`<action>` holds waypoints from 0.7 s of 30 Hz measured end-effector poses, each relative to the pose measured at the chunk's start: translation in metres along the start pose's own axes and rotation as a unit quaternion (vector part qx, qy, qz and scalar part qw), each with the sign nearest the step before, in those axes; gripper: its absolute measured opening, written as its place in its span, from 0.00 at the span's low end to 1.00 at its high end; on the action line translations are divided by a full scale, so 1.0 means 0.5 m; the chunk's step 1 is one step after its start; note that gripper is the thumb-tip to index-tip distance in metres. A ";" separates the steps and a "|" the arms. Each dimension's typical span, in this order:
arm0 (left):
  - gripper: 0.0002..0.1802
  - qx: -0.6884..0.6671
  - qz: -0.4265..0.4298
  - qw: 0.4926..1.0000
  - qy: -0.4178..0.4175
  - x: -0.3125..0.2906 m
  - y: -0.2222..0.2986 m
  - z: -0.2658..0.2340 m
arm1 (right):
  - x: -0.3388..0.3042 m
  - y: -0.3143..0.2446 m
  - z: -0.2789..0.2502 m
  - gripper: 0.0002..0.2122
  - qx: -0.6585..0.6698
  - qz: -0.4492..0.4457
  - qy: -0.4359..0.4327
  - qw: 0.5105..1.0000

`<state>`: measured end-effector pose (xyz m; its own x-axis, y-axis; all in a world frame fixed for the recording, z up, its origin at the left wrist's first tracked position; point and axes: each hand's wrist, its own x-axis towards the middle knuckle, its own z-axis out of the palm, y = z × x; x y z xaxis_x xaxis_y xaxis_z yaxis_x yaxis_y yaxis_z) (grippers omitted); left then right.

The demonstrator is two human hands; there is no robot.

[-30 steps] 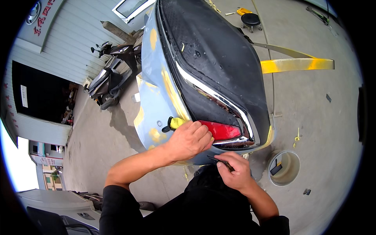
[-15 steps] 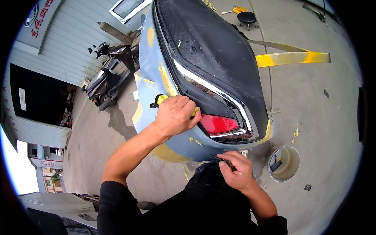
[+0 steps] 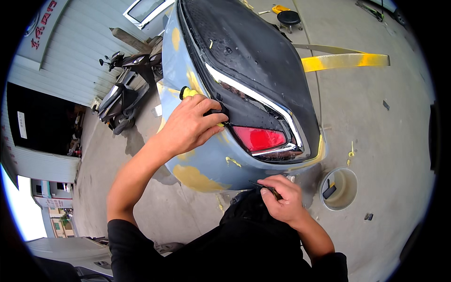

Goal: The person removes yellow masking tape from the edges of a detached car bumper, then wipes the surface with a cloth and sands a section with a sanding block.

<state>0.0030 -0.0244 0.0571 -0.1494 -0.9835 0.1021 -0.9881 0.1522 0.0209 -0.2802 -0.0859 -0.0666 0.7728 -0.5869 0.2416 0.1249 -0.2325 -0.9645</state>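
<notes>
My left hand (image 3: 192,123) is closed around a crumpled yellow-and-black wad (image 3: 189,92), which looks like peeled masking tape; its fingertips are at the dark seam beside the red lamp (image 3: 260,139). Most of the wad is hidden under the palm. Below the lamp, near my body, my right hand (image 3: 285,199) grips a slim dark tool with a thin pointed tip (image 3: 256,183), perhaps a knife. The grey-blue bumper panel (image 3: 206,160) carries tan filler patches and a curled yellow strip (image 3: 233,161). Chrome trim (image 3: 277,113) frames the lamp.
A round bucket (image 3: 339,189) holding a dark block stands on the floor at right. Behind it, a yellow-painted curved bar (image 3: 347,62) juts out beside the car. A black rolling stool (image 3: 289,19) is farther off, and a scooter (image 3: 127,91) stands to the left.
My left hand has shifted left and slightly up along the panel, its fingers opening out from a fist to a looser grip. My right hand has barely moved, still holding the dark tool.
</notes>
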 end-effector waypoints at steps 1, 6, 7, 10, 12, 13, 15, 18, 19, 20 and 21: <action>0.16 -0.003 0.013 1.000 -0.006 -0.004 0.029 0.006 | -0.001 -0.001 0.004 0.09 0.005 0.009 -0.007 1.000; 0.12 0.023 -0.004 1.000 0.003 0.007 0.034 0.034 | -0.003 0.009 0.014 0.09 0.000 -0.005 -0.006 1.000; 0.10 0.049 -0.032 0.998 0.020 0.013 0.012 0.020 | -0.004 0.006 0.015 0.09 -0.002 -0.005 -0.011 1.000; 0.11 0.065 -0.064 0.995 0.034 0.026 -0.027 0.009 | 0.000 0.004 0.027 0.09 0.000 -0.013 0.001 1.000; 0.11 0.030 -0.021 0.999 0.035 0.015 -0.008 0.028 | 0.005 -0.002 0.032 0.10 -0.006 -0.003 0.012 1.000; 0.12 0.014 0.000 0.999 0.034 0.004 0.007 0.040 | 0.008 -0.004 0.033 0.10 -0.007 0.002 0.017 1.000; 0.14 0.011 0.034 0.999 0.033 -0.014 0.026 0.057 | 0.016 -0.001 0.036 0.10 -0.002 -0.012 0.041 0.999; 0.14 0.030 0.022 0.999 0.029 -0.022 0.009 0.047 | 0.026 -0.008 0.034 0.10 -0.013 0.011 0.055 0.998; 0.13 0.035 -0.008 0.998 0.048 -0.014 -0.014 0.035 | 0.028 -0.013 0.035 0.11 -0.021 0.025 0.057 0.998; 0.13 0.054 -0.031 0.996 0.061 -0.007 -0.039 0.026 | 0.031 -0.016 0.039 0.10 -0.018 0.048 0.061 0.997; 0.13 0.074 -0.054 0.993 0.076 -0.001 -0.063 0.019 | 0.035 -0.017 0.040 0.10 -0.018 0.057 0.060 0.996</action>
<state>0.0338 -0.0295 0.0468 -0.0470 -0.9652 0.2573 -0.9942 0.0201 -0.1060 -0.2551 -0.0785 -0.0561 0.7005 -0.6990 0.1440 0.0173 -0.1851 -0.9826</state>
